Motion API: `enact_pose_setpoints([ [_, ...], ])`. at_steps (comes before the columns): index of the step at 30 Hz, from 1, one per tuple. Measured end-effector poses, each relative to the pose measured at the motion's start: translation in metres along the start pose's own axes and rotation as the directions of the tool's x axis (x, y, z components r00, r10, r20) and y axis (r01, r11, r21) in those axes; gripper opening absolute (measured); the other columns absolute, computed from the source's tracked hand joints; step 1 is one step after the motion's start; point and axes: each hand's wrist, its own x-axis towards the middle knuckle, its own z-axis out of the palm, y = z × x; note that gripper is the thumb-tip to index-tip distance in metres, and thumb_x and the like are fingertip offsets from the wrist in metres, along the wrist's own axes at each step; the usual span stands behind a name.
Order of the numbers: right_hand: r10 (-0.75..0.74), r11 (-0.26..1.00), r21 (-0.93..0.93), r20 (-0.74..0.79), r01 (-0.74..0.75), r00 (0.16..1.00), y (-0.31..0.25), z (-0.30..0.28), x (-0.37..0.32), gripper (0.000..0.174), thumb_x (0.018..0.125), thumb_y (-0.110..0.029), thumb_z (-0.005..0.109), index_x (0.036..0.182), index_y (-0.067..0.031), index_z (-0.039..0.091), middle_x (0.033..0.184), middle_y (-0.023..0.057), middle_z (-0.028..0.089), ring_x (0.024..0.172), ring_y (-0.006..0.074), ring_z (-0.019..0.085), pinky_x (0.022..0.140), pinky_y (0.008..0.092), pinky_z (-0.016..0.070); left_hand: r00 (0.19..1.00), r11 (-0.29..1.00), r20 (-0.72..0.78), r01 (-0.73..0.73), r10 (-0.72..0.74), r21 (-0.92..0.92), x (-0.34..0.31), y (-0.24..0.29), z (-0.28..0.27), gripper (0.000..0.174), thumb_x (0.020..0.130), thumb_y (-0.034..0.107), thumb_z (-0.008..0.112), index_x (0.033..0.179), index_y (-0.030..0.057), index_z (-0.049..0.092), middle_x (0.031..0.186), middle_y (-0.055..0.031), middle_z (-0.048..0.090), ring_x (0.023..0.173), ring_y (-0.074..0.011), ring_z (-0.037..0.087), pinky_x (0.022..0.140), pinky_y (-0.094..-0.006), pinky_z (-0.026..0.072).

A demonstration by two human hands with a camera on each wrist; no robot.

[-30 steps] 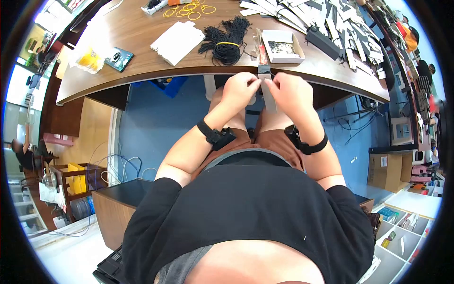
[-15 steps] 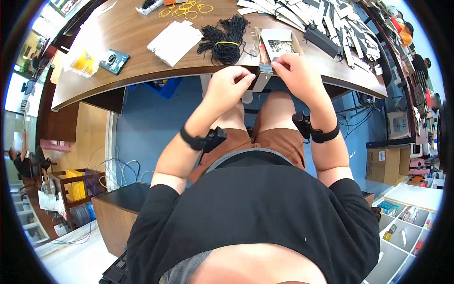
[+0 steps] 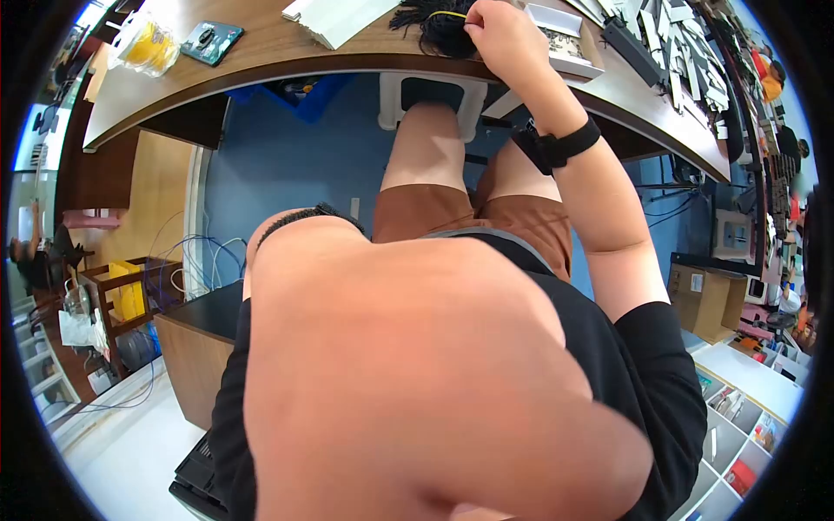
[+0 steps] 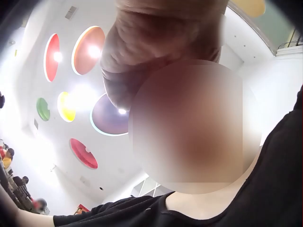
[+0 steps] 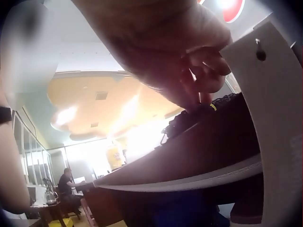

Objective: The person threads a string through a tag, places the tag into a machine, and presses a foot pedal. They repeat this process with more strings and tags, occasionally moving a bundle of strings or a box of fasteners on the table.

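My right hand (image 3: 508, 39) reaches over the table edge, thumb and fingertips pinching at a bundle of black cords (image 3: 447, 39) bound with a yellow rubber band. In the right wrist view its curled fingers come down on the cords (image 5: 177, 125). My left hand (image 3: 434, 347) is raised close to the head camera, large and blurred. In the left wrist view that hand (image 4: 165, 33) is up at the face, its fingertips hidden behind a blurred patch. A pale strip (image 5: 279, 118) with a punched hole stands close to the right wrist camera.
On the wooden table (image 3: 261, 56) lie a white stack of card (image 3: 339, 22), a phone (image 3: 211, 43) and a plastic tub with yellow contents (image 3: 149, 52). Right of the cords are a white box of small parts (image 3: 569, 52), a black bar (image 3: 630, 52) and many black-and-white strips (image 3: 695, 78).
My left hand has left the table edge and come up to the face. My right hand has moved forward and left from the pale strip onto the black cords.
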Motion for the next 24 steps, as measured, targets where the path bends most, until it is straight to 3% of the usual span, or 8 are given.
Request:
enact_pose_setpoints([
  [9, 0.03, 0.963, 0.267, 0.021, -0.035, 0.999, 0.006, -0.039, -0.019, 0.018, 0.082, -0.024, 0.06, 0.087, -0.008, 0.066, 0.081, 0.0144, 0.063, 0.077, 0.031, 0.061, 0.066, 0.0376, 0.0471, 1.0, 1.0, -0.012, -0.026, 0.026, -0.009, -0.001, -0.013, -0.002, 0.008, 0.076, 0.003, 0.06, 0.071, 0.0043, 0.053, 0.063, -0.0028, 0.054, 0.051, -0.0124, 0.048, 0.05, -0.0231, 0.0399],
  [12, 0.0, 0.915, 0.401, -0.127, 0.051, 0.992, 0.012, -0.045, -0.038, 0.013, 0.082, -0.019, 0.061, 0.086, -0.0069, 0.066, 0.075, 0.0131, 0.061, 0.068, 0.0295, 0.06, 0.059, 0.0338, 0.0454, 0.971, 0.989, -0.196, 0.147, -0.14, 0.021, -0.015, -0.048, -0.028, 0.014, 0.076, 0.004, 0.061, 0.065, 0.0044, 0.052, 0.061, -0.0034, 0.054, 0.049, -0.0137, 0.048, 0.048, -0.0238, 0.0395],
  [13, -0.014, 0.919, 0.387, -0.156, 0.074, 0.988, 0.011, -0.049, -0.045, 0.011, 0.081, -0.016, 0.062, 0.085, -0.0061, 0.065, 0.075, 0.0122, 0.061, 0.066, 0.0295, 0.059, 0.058, 0.0336, 0.0454, 0.908, 0.949, -0.286, 0.316, -0.306, -0.014, -0.026, -0.071, -0.041, 0.016, 0.075, 0.004, 0.061, 0.063, 0.0044, 0.052, 0.06, -0.0036, 0.054, 0.048, -0.0141, 0.048, 0.048, -0.024, 0.0394],
  [15, -0.047, 0.901, 0.414, -0.202, 0.128, 0.978, 0.01, -0.051, -0.063, 0.006, 0.078, -0.01, 0.064, 0.081, -0.0045, 0.064, 0.073, 0.0113, 0.06, 0.065, 0.0286, 0.059, 0.057, 0.0327, 0.0457, 0.575, 0.632, -0.29, 0.758, -0.765, -0.162, -0.049, -0.116, -0.067, 0.021, 0.089, 0.018, 0.055, 0.079, 0.0006, 0.058, 0.066, -0.0047, 0.058, 0.059, -0.01, 0.054, 0.055, -0.0224, 0.0441],
  [16, -0.1, 0.896, 0.404, -0.223, 0.185, 0.97, 0.012, -0.049, -0.071, 0.006, 0.077, -0.009, 0.065, 0.08, -0.0051, 0.063, 0.073, 0.0107, 0.06, 0.065, 0.028, 0.059, 0.057, 0.0325, 0.046, 0.485, 0.573, -0.332, 0.777, -0.809, -0.26, -0.07, -0.146, -0.075, 0.025, 0.092, 0.023, 0.051, 0.088, -0.0006, 0.058, 0.074, -0.0071, 0.061, 0.065, -0.0129, 0.058, 0.06, -0.0247, 0.0473],
  [19, -0.228, 0.905, 0.32, -0.19, 0.28, 0.955, 0.01, -0.048, -0.091, 0.006, 0.075, -0.011, 0.066, 0.079, -0.008, 0.063, 0.073, 0.0088, 0.06, 0.066, 0.0271, 0.06, 0.057, 0.0342, 0.0481, 0.238, 0.451, -0.386, 0.545, -0.891, -0.706, -0.1, -0.189, -0.078, 0.043, 0.097, 0.035, 0.038, 0.112, -0.0032, 0.053, 0.099, -0.0142, 0.063, 0.085, -0.0201, 0.063, 0.078, -0.0317, 0.0513],
  [20, -0.24, 0.909, 0.311, -0.154, 0.277, 0.959, 0.01, -0.046, -0.098, 0.006, 0.075, -0.012, 0.066, 0.079, -0.0082, 0.062, 0.073, 0.0085, 0.06, 0.066, 0.0271, 0.06, 0.057, 0.0345, 0.0485, 0.302, 0.427, -0.321, 0.417, -0.898, -0.802, -0.109, -0.203, -0.082, 0.045, 0.098, 0.036, 0.036, 0.117, -0.0024, 0.048, 0.105, -0.0153, 0.061, 0.092, -0.0218, 0.062, 0.084, -0.0343, 0.0491],
  [24, -0.282, 0.908, 0.317, -0.026, 0.275, 0.959, 0.014, -0.036, -0.12, 0.007, 0.075, -0.015, 0.066, 0.078, -0.0094, 0.062, 0.07, 0.0065, 0.058, 0.065, 0.0258, 0.06, 0.057, 0.0347, 0.0494, 0.246, 0.468, -0.408, 0.29, -0.879, -0.835, -0.095, -0.211, -0.077, 0.039, 0.098, 0.031, 0.036, 0.116, -0.0022, 0.047, 0.105, -0.0152, 0.061, 0.093, -0.0233, 0.061, 0.081, -0.0338, 0.0498],
])
